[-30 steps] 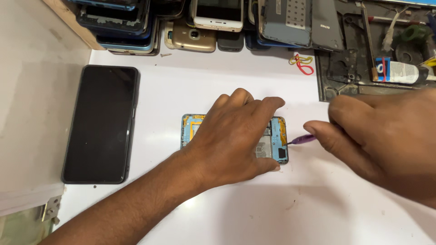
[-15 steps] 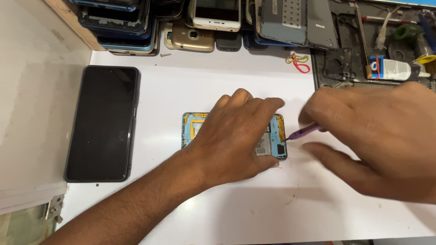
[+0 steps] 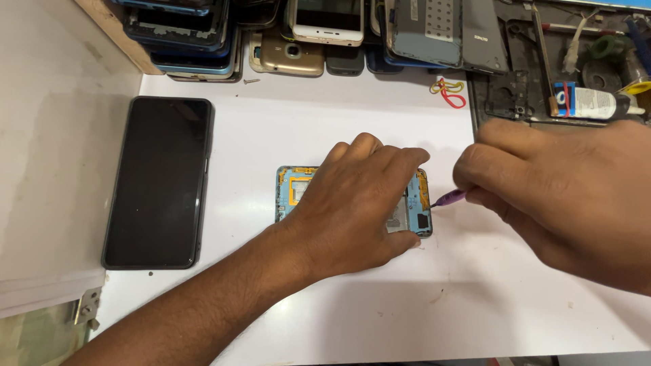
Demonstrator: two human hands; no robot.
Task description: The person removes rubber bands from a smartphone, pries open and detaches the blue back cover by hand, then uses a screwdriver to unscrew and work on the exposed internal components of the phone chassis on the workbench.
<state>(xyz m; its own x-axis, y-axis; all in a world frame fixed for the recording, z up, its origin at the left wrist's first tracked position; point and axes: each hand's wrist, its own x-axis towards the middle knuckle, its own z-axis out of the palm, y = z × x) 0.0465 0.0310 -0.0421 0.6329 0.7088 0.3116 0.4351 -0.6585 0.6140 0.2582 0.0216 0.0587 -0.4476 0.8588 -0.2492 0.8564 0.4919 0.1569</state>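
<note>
the left hand (image 3: 352, 200) lies flat, fingers spread and released, pressing on the opened phone (image 3: 420, 210) at the middle of the white surface (image 3: 325, 129). the right hand (image 3: 563, 196), at 3 o'clock, pinches a purple tool (image 3: 449, 198), its tip touching the phone's right edge.

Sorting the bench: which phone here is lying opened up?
The blue opened phone under the left hand, its insides showing; the black phone lies closed.

On the table (image 3: 325, 108) we see an opened phone (image 3: 293, 190) at the middle under our left hand (image 3: 359, 203), a whole phone (image 3: 159, 179) lying to its left, and stacked phones (image 3: 298, 30) behind.
</note>
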